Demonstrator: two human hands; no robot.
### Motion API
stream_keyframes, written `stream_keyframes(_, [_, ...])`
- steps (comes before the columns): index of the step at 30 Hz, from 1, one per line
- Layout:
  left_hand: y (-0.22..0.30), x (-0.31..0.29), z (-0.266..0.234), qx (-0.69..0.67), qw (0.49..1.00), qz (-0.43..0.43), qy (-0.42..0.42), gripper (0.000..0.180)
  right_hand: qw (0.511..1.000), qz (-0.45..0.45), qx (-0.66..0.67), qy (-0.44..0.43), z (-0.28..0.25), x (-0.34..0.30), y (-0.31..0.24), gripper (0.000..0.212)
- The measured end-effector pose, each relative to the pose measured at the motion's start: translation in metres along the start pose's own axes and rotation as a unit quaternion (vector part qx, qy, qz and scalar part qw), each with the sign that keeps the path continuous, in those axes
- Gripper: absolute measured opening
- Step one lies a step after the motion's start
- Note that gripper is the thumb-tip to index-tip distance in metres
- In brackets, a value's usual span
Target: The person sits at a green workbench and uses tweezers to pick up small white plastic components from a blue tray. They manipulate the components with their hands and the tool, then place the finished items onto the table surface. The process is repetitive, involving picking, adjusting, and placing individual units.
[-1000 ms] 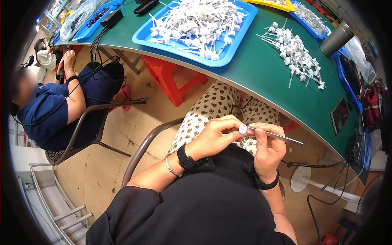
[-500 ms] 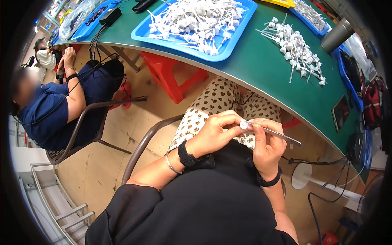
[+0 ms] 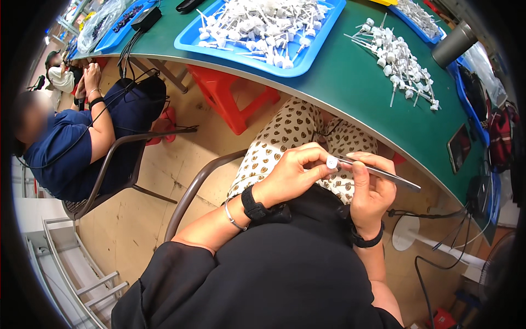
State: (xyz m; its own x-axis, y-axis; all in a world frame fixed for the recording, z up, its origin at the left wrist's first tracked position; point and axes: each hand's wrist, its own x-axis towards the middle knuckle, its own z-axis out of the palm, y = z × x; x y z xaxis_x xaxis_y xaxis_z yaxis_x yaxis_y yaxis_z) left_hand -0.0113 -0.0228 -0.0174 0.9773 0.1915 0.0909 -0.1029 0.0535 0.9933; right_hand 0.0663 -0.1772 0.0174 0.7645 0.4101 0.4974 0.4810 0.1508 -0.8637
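Above my lap, my left hand [image 3: 290, 174] pinches a small white round plastic part [image 3: 332, 163] between thumb and fingertips, its flat disc face showing. My right hand [image 3: 372, 194] is closed on a pair of slim metal tweezers [image 3: 404, 181]. Their broad end sticks out to the right, past my fingers. The tips point left at the white part, and whether they touch it I cannot tell. On the green table [image 3: 350, 93] ahead lies a loose pile of similar white parts with thin stems [image 3: 399, 57]. Many more fill a blue tray [image 3: 298, 72].
A dark grey cylinder [image 3: 453, 44] and a phone [image 3: 459, 148] are on the table's right side. Below the table edge stands a red stool [image 3: 230, 104]. Another person [image 3: 71, 145] sits at the left on a chair. Cables [image 3: 433, 216] hang at the right.
My right hand has moved slightly right with the tweezers, and their tips have drawn back a little from the white part. My left hand still holds the part, shifted slightly right.
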Motion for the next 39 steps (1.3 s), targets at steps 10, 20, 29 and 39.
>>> stream_keyframes(10, [-0.011,-0.002,-0.003,-0.010,0.999,0.000,0.040,0.015,0.985,0.118,0.125,0.015,0.000,-0.001,0.005,0.014])
stream_keyframes(20, [-0.012,-0.004,-0.008,-0.034,0.997,-0.017,0.061,0.012,0.982,0.134,0.131,0.009,0.005,-0.002,0.010,0.013])
stream_keyframes(29, [-0.005,-0.002,-0.006,-0.052,0.996,-0.034,0.063,0.013,0.994,0.088,0.049,0.039,-0.005,0.001,0.017,0.010])
stream_keyframes(39, [0.007,-0.003,-0.006,-0.016,0.998,0.021,0.059,0.019,0.904,0.315,0.192,-0.217,-0.004,-0.010,0.033,0.038])
